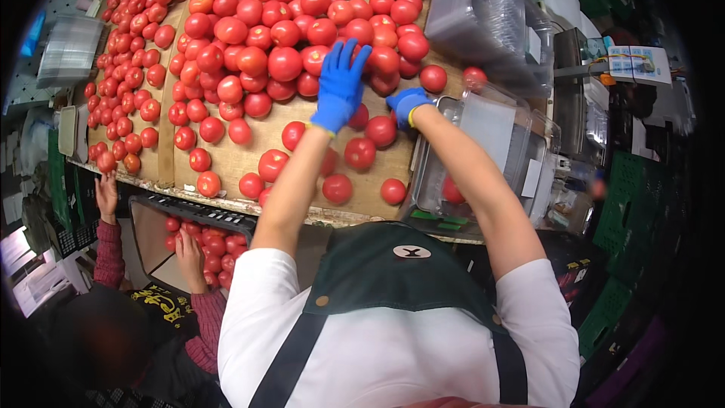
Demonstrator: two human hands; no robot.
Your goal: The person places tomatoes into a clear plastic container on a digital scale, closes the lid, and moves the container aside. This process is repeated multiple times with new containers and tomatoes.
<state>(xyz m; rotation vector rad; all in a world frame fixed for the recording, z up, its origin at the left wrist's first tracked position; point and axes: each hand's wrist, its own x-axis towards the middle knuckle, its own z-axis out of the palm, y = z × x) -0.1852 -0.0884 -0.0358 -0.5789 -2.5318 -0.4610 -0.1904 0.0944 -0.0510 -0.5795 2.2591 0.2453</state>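
Note:
Both my hands wear blue gloves with yellow cuffs. My left hand (340, 91) lies on the edge of the piled tomatoes (285, 64), its fingers stretched out and slightly apart. My right hand (410, 106) is beside it, low over the wooden table (298, 115), with its fingers curled in. What those fingers hold, if anything, is hidden. By my right wrist are clear plastic trays (445, 117); one tomato (451, 190) shows among them. Several loose tomatoes (359, 153) lie between my forearms.
At the back right rise stacked clear plastic containers (472, 15). A co-worker's hand (190, 261) is over a black-rimmed crate (155, 245) of tomatoes below the table's left edge; their other hand (106, 195) touches a tomato above. Green crates (630, 204) stand at the right.

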